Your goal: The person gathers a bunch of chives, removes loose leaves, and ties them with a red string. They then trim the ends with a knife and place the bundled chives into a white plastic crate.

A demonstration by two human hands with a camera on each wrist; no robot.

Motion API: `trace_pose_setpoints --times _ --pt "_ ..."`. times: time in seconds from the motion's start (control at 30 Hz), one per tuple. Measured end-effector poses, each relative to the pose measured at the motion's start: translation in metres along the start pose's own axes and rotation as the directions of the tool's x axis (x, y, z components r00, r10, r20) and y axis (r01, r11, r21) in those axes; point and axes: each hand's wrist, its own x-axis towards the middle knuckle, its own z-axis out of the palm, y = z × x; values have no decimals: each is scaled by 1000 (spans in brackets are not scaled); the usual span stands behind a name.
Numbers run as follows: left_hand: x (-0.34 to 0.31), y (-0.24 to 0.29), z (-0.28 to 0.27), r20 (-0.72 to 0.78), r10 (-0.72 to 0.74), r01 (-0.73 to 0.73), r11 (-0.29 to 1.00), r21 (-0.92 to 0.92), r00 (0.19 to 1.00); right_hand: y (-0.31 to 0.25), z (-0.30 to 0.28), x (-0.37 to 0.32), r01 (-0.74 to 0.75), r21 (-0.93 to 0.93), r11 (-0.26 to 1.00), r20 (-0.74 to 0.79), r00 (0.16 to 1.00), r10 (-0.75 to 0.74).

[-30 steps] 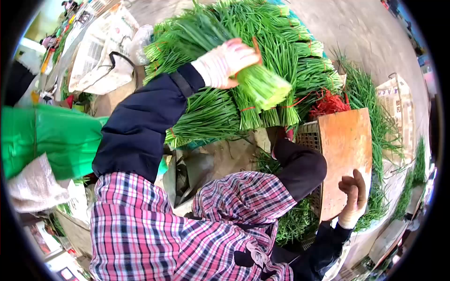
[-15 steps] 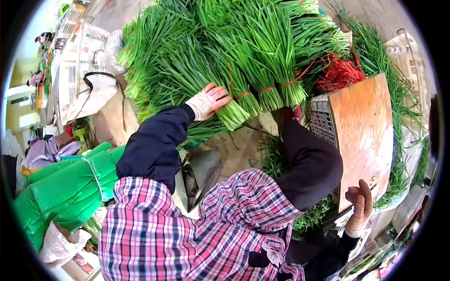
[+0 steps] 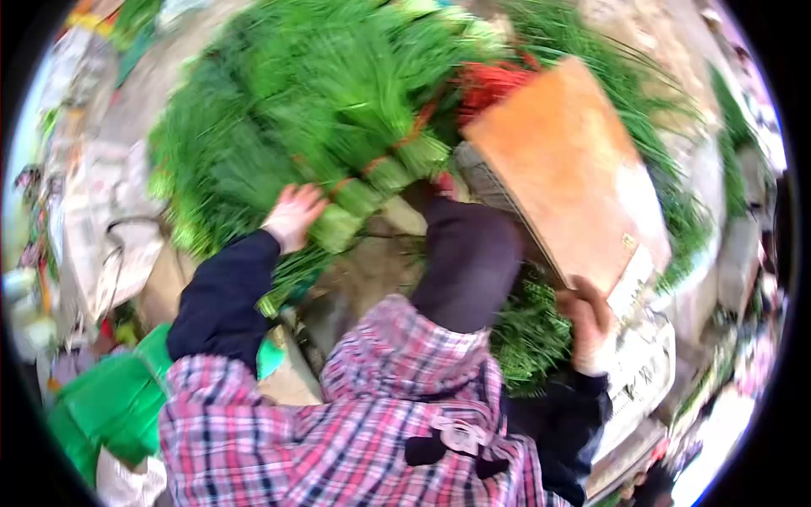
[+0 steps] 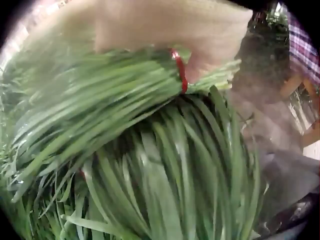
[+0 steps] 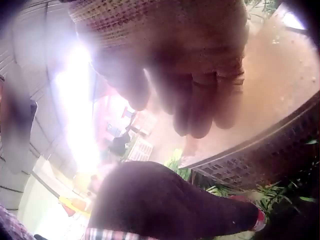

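Observation:
My left hand (image 3: 296, 218) rests with extended fingers on a tied bundle of garlic chives (image 3: 336, 226) at the near edge of a large pile. In the left wrist view, the hand lies over that bundle beside its red tie (image 4: 179, 70), with pale cut stems at one end. Loose-looking green leaves (image 4: 170, 165) spread beneath it. My right hand (image 3: 588, 325) hovers at the near corner of the wooden board (image 3: 574, 169), its fingers loosely bent and nothing held. The right wrist view shows those fingers (image 5: 200, 107) hanging over the board's surface.
The board lies on a plastic crate (image 5: 240, 162). Red ties (image 3: 494, 87) are heaped beyond it, and loose greens (image 3: 528, 334) lie under its near side. My bent knee (image 3: 473, 262) stands between the hands. A green roll (image 3: 110, 410) lies at the left.
My left hand brought the bundle down and laid it at the pile's near edge; its fingers now rest on it. The right hand has drawn closer to the board's corner. The head view has turned.

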Motion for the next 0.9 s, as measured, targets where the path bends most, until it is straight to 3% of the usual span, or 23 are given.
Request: trace_pose_setpoints --times 0.03,0.1,0.13,0.17,0.2,0.23,0.3,0.37,0.4,0.43,0.5,0.53,0.63,0.7,0.73,0.77,0.8,0.83,0.9 --pt "0 14 -26 26 8 -7 1000 -28 1000 -5 -1 -8 -59 -72 996 23 998 61" --pt "0 28 -33 -78 -70 70 998 1 994 30 -15 -15 2 -281 960 2 1000 -2" --pt "7 40 -50 30 -221 222 975 -16 975 54 -24 -17 -92 -177 980 -107 992 74" --pt "0 35 -37 -171 -235 224 971 -79 957 83 -38 -15 -10 -32 999 -257 966 2" --pt "-1 40 -42 -279 -284 251 956 -150 917 105 -55 -13 69 61 996 -425 904 -37" --pt "0 39 -37 -460 -290 183 947 -264 839 127 -73 -8 169 142 975 -576 816 -57" --pt "13 11 7 -568 -416 43 831 -555 710 182 -111 5 74 -165 984 -747 642 -173" --pt "33 21 -19 -589 -435 -118 728 -675 681 214 -123 16 -94 -514 853 -755 521 -397" --pt "40 30 -37 -593 -449 -195 664 -722 668 216 -126 15 -238 -465 853 -740 633 -227" --pt "50 46 -61 -595 -436 -237 636 -734 675 182 -126 8 -403 -412 817 -625 777 68" --pt "73 95 -128 -596 -412 -311 575 -757 689 220 -124 22 -325 -650 687 -606 768 -209" --pt "79 120 -161 -642 -344 -325 644 -693 685 227 -128 30 -317 -618 720 -597 785 -167" --pt "94 196 -241 -618 -269 -438 505 -744 739 202 -134 28 -410 -553 726 -576 817 23" --pt "121 225 -262 -822 16 -626 656 -421 569 213 -138 33 -393 -401 828 -662 749 35" --pt "122 251 -279 -761 21 -611 610 -504 649 217 -135 37 -292 -267 918 -722 692 10" --pt "130 268 -287 -755 90 -645 592 -483 649 222 -134 41 -277 -192 942 -735 677 50" --pt "137 289 -292 -772 137 -698 546 -464 621 230 -124 48 -53 -54 997 -752 659 -6" --pt "144 310 -296 -787 178 -744 498 -446 591 239 -113 58 181 76 980 -774 631 -57" --pt "162 344 -297 -796 279 -810 436 -393 537 191 -87 48 295 534 792 -644 749 156"
